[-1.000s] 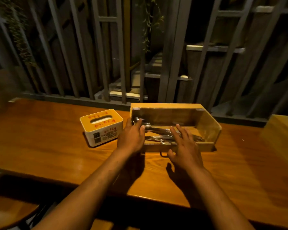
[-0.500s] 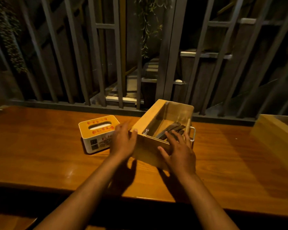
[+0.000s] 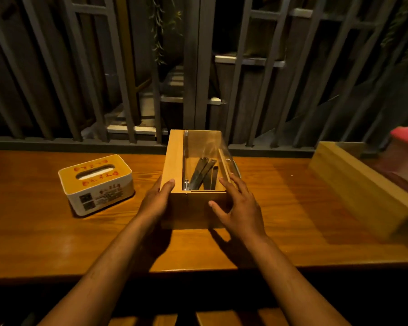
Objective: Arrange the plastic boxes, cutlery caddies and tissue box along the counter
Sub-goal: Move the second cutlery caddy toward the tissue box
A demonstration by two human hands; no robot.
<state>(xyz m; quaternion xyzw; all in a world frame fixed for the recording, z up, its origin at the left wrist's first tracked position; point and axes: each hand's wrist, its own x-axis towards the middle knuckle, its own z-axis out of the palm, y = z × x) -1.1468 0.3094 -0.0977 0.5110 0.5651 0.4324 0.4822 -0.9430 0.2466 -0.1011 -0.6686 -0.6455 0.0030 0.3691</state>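
Note:
A wooden cutlery caddy [image 3: 191,208] with a clear lid stands in the middle of the counter [image 3: 45,231], its long axis pointing away from me, with metal cutlery [image 3: 201,172] inside. My left hand [image 3: 157,201] presses flat against its left side. My right hand [image 3: 238,205] rests on its near right corner, fingers spread. A white tissue box [image 3: 97,184] with an orange top sits to the left, apart from the caddy.
A second wooden box [image 3: 358,191] lies at the right end of the counter, with something red [image 3: 405,137] behind it. Grey metal railing bars [image 3: 198,67] run along the counter's far edge. The near edge lies close under my forearms.
The caddy has been turned about a quarter turn, from lying along the counter to pointing away from me. Both hands followed it round.

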